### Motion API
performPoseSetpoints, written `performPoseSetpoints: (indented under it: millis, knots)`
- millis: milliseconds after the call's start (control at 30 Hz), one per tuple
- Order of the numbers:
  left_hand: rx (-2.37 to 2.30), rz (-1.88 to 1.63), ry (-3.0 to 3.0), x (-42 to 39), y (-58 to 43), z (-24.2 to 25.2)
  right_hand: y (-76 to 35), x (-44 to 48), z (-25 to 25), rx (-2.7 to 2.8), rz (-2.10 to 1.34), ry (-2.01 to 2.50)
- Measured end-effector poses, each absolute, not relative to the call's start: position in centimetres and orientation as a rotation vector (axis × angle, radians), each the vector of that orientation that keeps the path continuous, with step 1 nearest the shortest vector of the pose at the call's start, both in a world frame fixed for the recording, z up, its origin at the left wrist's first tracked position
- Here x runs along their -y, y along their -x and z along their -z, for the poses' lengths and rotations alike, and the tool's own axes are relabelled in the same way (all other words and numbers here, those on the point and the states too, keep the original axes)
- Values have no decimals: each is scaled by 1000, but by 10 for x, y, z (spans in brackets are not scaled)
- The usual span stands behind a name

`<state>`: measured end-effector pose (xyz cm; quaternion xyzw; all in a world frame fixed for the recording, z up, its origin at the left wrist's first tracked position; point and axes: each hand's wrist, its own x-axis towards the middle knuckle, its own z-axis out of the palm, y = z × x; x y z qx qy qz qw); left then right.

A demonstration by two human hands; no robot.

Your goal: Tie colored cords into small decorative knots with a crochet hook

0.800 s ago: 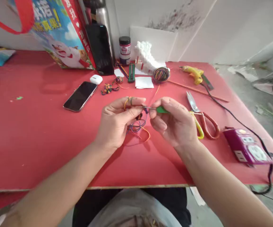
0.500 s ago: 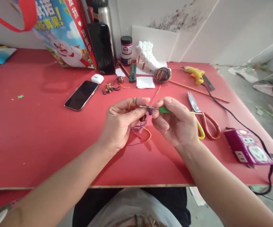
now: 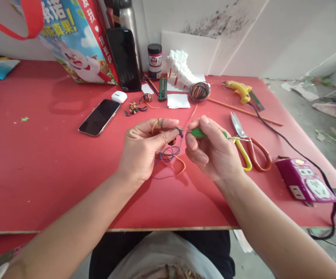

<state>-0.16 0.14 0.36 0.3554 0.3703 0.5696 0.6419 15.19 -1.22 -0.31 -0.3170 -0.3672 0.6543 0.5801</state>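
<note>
My left hand (image 3: 144,149) is closed in a pinch on a bundle of coloured cords (image 3: 169,155), with orange and green strands looped round its fingers. Loose blue, red and orange ends trail onto the red table (image 3: 54,166) below. My right hand (image 3: 211,151) is closed on a green-handled hook tool (image 3: 198,133). The tool's thin metal tip points left into the knot at my left thumb. Both hands hover just above the table's middle, almost touching.
Red-handled scissors (image 3: 250,149) lie right of my right hand, then a purple power strip (image 3: 307,182) with a black cable. A phone (image 3: 99,117), earbud case (image 3: 119,97), cord spool (image 3: 199,91), yellow glue gun (image 3: 239,90) and colourful bag (image 3: 77,42) lie farther back.
My right hand has turned slightly, showing more of the green handle. The tool tip stays in the knot and my left hand holds its pinch.
</note>
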Motion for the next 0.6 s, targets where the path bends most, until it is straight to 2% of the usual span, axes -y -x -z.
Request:
performPoseSetpoints:
  millis: [400, 600]
  knots:
    - [-878, -1364, -775, 3, -3, -4, -145, 30, 5, 1122, -1080, 840]
    - [-867, -1336, -741, 1, -4, 0, -140, 28, 5, 1176, -1010, 834]
